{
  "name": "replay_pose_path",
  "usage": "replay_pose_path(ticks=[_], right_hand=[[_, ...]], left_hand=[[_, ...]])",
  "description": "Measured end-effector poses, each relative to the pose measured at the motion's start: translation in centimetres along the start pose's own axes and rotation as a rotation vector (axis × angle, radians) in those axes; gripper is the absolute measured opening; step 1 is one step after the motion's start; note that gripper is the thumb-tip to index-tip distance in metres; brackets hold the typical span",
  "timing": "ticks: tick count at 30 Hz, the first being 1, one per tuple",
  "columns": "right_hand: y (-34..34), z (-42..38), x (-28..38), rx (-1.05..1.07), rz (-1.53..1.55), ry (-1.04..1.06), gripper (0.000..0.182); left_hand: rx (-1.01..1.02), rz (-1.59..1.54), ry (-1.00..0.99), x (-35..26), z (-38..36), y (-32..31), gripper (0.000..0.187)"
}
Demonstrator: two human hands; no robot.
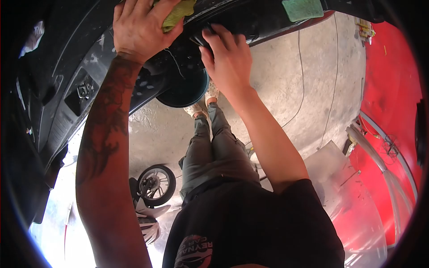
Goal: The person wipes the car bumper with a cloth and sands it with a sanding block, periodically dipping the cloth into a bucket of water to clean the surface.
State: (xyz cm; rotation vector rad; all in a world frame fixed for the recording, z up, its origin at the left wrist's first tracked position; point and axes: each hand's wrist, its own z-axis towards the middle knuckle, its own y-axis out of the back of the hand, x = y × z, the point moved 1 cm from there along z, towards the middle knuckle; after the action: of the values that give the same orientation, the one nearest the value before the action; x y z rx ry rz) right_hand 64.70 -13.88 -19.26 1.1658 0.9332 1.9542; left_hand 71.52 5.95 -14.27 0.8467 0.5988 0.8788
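At the top of the head view, my left hand (142, 27) is closed on a yellow-green cloth (178, 14), the thumb on the near side of it. The cloth lies against a black car panel (250, 22). My right hand (230, 60) is just to the right, its fingers bent around a small black piece (199, 39) at the same panel. That piece is mostly covered by the fingers and blends into the dark surface. Farther right, a flat green pad (303, 9) rests on the panel, apart from both hands.
A dark round bucket (196, 99) stands below the panel by my shoes. A motorcycle wheel (155, 185) shows at lower left. Cables (301, 85) run over the concrete floor (277, 67). Bent tubing (380, 156) and plastic sheeting (353, 214) lie along the red wall (393, 80).
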Motion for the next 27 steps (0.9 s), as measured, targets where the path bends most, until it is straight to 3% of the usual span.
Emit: replay_pose_path(ticks=[17, 22, 27], right_hand=[[0.8, -2.9, -0.1, 0.065, -0.084, 0.039, 0.041], [-0.6, 0.4, 0.0, -0.013, -0.071, 0.053, 0.041], [0.8, -2.6, 0.7, 0.06, -0.039, -0.021, 0.04]], left_hand=[[0.015, 0.002, -0.013, 0.2, -0.1, 0.0, 0.061], [-0.001, 0.008, -0.019, 0.3, -0.1, -0.2, 0.06], [0.01, 0.021, -0.026, 0.2, -0.1, 0.0, 0.059]])
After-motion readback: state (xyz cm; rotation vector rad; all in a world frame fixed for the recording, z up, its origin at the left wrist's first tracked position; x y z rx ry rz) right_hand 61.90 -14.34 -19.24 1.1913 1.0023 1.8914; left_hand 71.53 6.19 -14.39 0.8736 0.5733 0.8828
